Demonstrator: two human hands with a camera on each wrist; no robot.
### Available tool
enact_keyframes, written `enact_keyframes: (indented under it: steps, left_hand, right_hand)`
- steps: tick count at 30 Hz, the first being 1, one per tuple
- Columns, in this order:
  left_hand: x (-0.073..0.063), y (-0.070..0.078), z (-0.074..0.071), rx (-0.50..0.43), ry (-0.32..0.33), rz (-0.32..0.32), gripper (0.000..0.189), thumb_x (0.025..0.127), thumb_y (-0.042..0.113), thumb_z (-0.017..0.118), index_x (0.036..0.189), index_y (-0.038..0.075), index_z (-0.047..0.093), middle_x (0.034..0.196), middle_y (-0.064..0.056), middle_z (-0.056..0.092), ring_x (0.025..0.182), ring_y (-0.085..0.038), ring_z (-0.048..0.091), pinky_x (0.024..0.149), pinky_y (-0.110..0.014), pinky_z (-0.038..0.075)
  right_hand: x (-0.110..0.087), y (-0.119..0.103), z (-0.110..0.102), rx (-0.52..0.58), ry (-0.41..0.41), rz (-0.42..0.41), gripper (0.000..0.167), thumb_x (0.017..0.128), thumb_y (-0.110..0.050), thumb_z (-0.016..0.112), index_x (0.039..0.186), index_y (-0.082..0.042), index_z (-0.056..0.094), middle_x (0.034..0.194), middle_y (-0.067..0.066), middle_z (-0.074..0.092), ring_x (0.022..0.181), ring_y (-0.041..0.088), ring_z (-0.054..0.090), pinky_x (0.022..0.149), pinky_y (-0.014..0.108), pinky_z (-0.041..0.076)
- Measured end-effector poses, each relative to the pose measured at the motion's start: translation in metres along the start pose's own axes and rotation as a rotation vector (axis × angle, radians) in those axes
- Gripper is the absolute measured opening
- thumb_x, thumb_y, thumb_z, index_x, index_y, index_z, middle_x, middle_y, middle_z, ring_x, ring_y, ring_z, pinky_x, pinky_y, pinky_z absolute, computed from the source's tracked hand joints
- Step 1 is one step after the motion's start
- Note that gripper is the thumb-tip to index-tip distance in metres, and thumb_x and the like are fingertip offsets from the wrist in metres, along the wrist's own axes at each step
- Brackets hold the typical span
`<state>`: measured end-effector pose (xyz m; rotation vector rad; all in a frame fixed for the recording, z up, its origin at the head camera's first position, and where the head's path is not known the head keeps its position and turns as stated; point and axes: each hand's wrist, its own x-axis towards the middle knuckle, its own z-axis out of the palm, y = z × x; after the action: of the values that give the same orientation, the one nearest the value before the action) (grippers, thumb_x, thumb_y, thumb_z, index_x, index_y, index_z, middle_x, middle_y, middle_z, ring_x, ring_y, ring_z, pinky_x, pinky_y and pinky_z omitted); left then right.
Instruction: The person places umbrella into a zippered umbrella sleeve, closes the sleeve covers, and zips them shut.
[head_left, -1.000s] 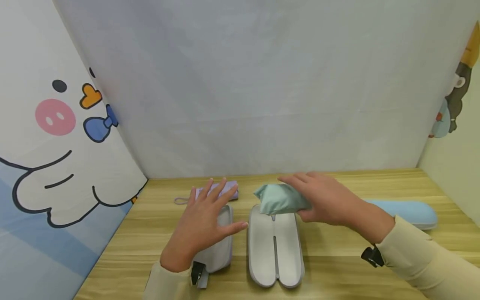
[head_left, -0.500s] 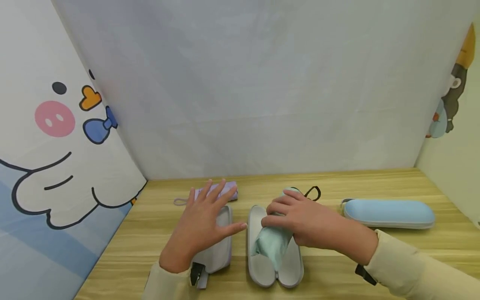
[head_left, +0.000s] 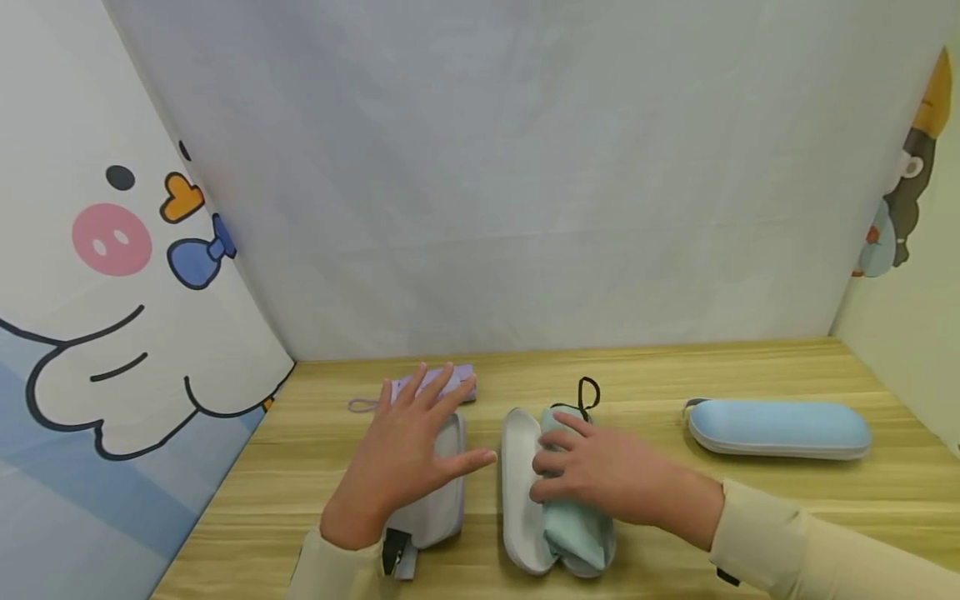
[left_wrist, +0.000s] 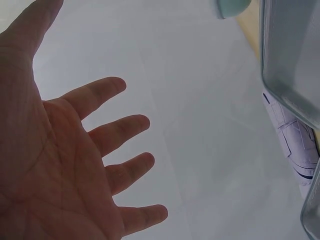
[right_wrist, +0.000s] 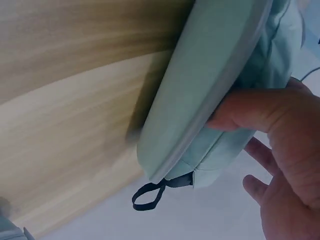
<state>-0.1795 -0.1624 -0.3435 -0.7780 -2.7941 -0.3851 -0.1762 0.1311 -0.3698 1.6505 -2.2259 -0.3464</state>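
Observation:
My right hand [head_left: 600, 471] holds a mint-green folded umbrella [head_left: 576, 529], its fingers curled over the top. The umbrella lies lengthwise in the right half of an opened pale case [head_left: 520, 492]; the left half shows its bare lining. A black wrist loop [head_left: 589, 392] sticks out past the far end. In the right wrist view the thumb [right_wrist: 245, 107] presses between the umbrella and the mint case wall [right_wrist: 200, 85]. Fingers spread, my left hand [head_left: 408, 458] hovers over another opened light-grey case [head_left: 444, 508], partly hidden beneath it, and grips nothing.
Behind the left hand lies a lilac folded item [head_left: 459, 382] with a thin loop. A closed light-blue zip case [head_left: 780, 427] sits to the right on the wooden table [head_left: 675, 558]. A pale cloth wall [head_left: 525, 208] stands at the back.
My right hand has lowered the mint umbrella into the right half of the case, turning it lengthwise with its loop pointing away. The left hand has stayed in place.

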Motion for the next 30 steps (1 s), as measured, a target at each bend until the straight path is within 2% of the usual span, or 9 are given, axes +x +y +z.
enact_keyframes:
  steps: [7,10,13,16,20,22,25,30]
  left_hand:
    - [0.001,0.002,0.000,0.000,-0.010,-0.002,0.090,0.087,0.076,0.061,0.160,0.027,0.040,0.165,-0.009,0.033,0.154,-0.040,0.021,0.116,-0.073,0.013]
    - [0.001,0.003,0.001,0.005,-0.018,-0.003,0.092,0.087,0.077,0.060,0.160,0.026,0.040,0.166,-0.008,0.033,0.154,-0.038,0.020,0.116,-0.073,0.012]
    - [0.001,0.005,0.002,0.014,-0.018,0.002,0.092,0.087,0.079,0.059,0.160,0.025,0.042,0.166,-0.006,0.033,0.154,-0.038,0.020,0.116,-0.073,0.012]
    - [0.002,0.006,0.004,0.034,-0.004,0.022,0.091,0.087,0.080,0.058,0.158,0.025,0.045,0.165,-0.004,0.034,0.153,-0.039,0.023,0.114,-0.075,0.016]
    - [0.002,0.009,0.005,0.045,0.011,0.045,0.089,0.087,0.080,0.057,0.156,0.025,0.048,0.164,-0.004,0.036,0.152,-0.041,0.027,0.112,-0.076,0.018]
    - [0.003,0.010,0.006,0.040,0.006,0.047,0.089,0.087,0.080,0.057,0.157,0.025,0.048,0.164,-0.004,0.036,0.152,-0.041,0.027,0.113,-0.076,0.018]
    - [0.003,0.012,0.007,0.026,-0.018,0.045,0.089,0.087,0.079,0.058,0.157,0.025,0.046,0.165,-0.006,0.035,0.152,-0.040,0.026,0.114,-0.076,0.015]
    - [0.005,0.019,0.010,0.011,-0.070,0.050,0.087,0.088,0.077,0.059,0.157,0.025,0.047,0.163,-0.009,0.038,0.152,-0.041,0.027,0.114,-0.076,0.015]
  right_hand:
    - [-0.004,-0.007,0.008,-0.047,-0.013,-0.004,0.038,0.085,-0.023,0.083,0.117,-0.035,0.066,0.118,-0.008,0.060,0.117,0.023,0.056,0.105,0.048,0.046]
    - [-0.004,-0.008,0.005,-0.037,-0.068,0.030,0.038,0.086,-0.021,0.082,0.117,-0.036,0.068,0.125,-0.004,0.062,0.119,0.025,0.057,0.102,0.045,0.048]
    - [-0.004,-0.008,-0.001,0.065,-0.138,0.099,0.047,0.082,-0.011,0.084,0.120,-0.037,0.072,0.133,0.000,0.062,0.124,0.028,0.057,0.102,0.046,0.049]
    - [-0.007,-0.010,-0.003,0.201,-0.186,0.190,0.053,0.084,-0.002,0.078,0.124,-0.036,0.073,0.139,0.003,0.060,0.129,0.031,0.054,0.104,0.050,0.048]
    - [-0.013,-0.011,-0.001,0.298,-0.178,0.259,0.046,0.092,-0.003,0.067,0.128,-0.032,0.073,0.142,0.005,0.058,0.131,0.032,0.052,0.106,0.054,0.046]
    - [-0.016,-0.012,0.000,0.338,-0.172,0.280,0.044,0.094,-0.006,0.066,0.130,-0.030,0.072,0.143,0.006,0.058,0.133,0.032,0.051,0.107,0.054,0.045]
    - [-0.020,-0.009,-0.001,0.407,-0.175,0.321,0.043,0.096,-0.008,0.066,0.134,-0.027,0.068,0.146,0.007,0.055,0.136,0.033,0.049,0.108,0.055,0.043]
    - [-0.031,0.001,0.000,0.487,-0.100,0.427,0.042,0.096,-0.003,0.064,0.135,-0.018,0.065,0.144,0.012,0.055,0.132,0.037,0.052,0.105,0.056,0.046]
